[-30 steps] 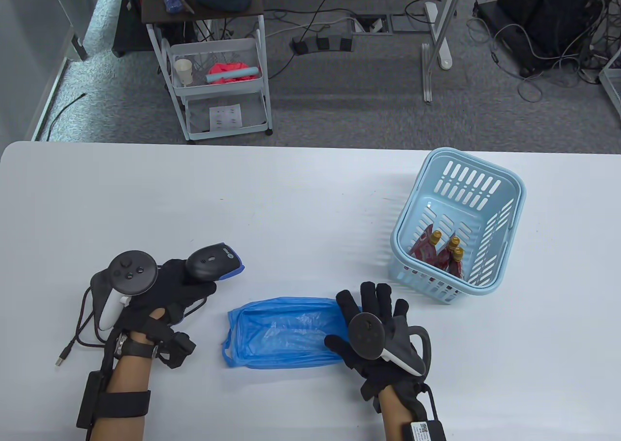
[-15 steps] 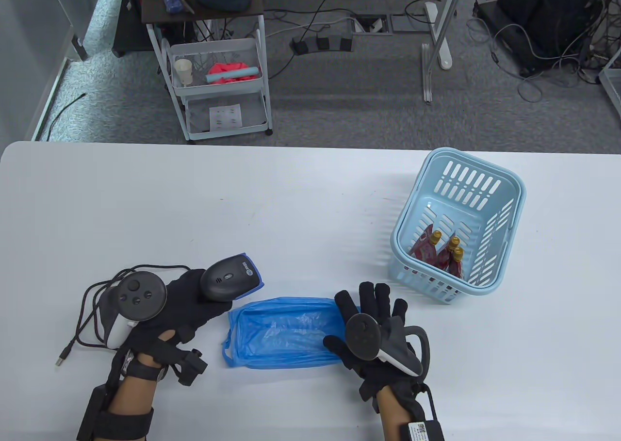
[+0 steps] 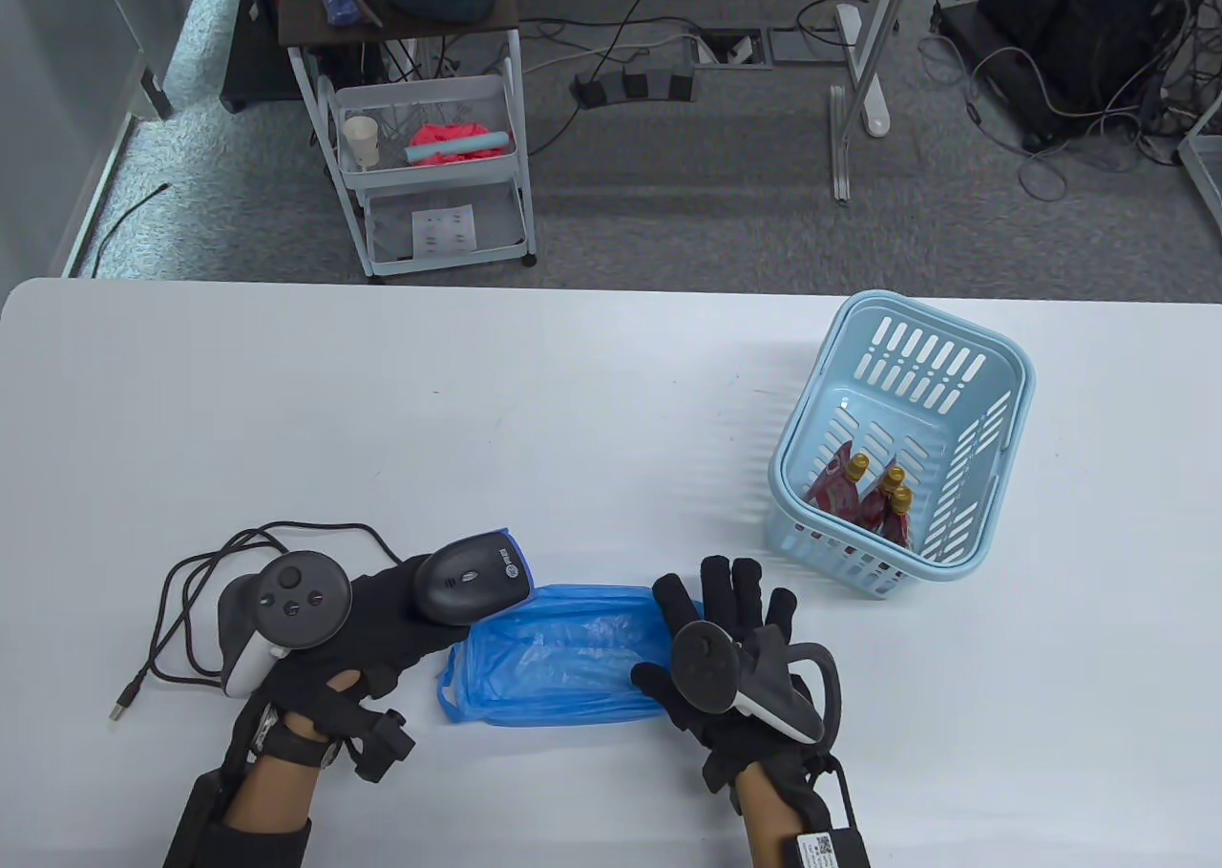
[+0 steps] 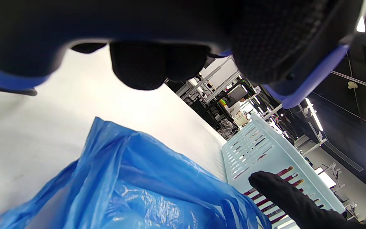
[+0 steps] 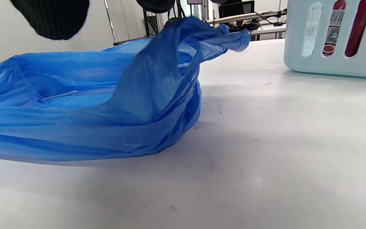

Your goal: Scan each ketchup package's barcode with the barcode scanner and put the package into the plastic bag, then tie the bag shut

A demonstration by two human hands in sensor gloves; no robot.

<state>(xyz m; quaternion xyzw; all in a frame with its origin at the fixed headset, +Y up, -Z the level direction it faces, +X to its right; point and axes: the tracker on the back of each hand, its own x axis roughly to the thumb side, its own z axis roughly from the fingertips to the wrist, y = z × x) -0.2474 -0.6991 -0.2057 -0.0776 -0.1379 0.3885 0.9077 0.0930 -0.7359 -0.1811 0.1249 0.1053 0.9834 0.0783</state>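
Note:
A dark grey barcode scanner [image 3: 473,582] with blue trim is gripped in my left hand [image 3: 401,610], its head over the left end of the blue plastic bag [image 3: 563,658]. The bag lies flat on the white table. My right hand [image 3: 726,610] holds nothing, its fingers straight and spread over the bag's right end. Red ketchup packages [image 3: 864,496] with gold caps lie in the light blue basket [image 3: 1012,362] at the right. In the left wrist view the scanner [image 4: 297,47] fills the top above the bag [image 4: 132,181]. The right wrist view shows the bag [image 5: 91,111] and the basket [image 5: 297,47].
The scanner's black cable [image 3: 191,610] loops on the table to the left of my left hand and ends in a loose USB plug [image 3: 119,710]. Beyond the table's far edge stands a white trolley [image 3: 430,171] on the carpet.
My left hand has carried the scanner to the right and nearer, until it overlaps the bag's left end. My right hand has shifted slightly left over the bag.

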